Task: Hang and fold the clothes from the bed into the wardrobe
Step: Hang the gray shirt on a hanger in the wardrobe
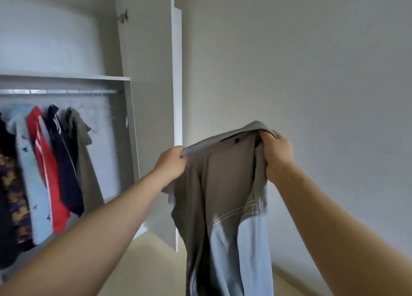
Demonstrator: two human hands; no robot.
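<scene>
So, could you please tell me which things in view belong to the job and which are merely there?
Part of the job:
- grey garment, held up by left hand and right hand
- wardrobe rail
- hanging clothes
- open wardrobe door

Merely there:
- bare wall
- floor

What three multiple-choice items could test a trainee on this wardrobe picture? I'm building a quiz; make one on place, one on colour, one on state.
1. Where is the grey garment?
A. on the rail
B. held up in both hands
C. on the shelf

2. What colour is the hanging garment between the light blue and the navy ones?
A. red
B. yellow
C. green

3. How is the wardrobe door?
A. shut
B. open
C. removed

Answers:
1 B: the left hand and right hand grip its top edge in the air.
2 A: the red garment hangs there.
3 B: it stands swung outward.
</scene>
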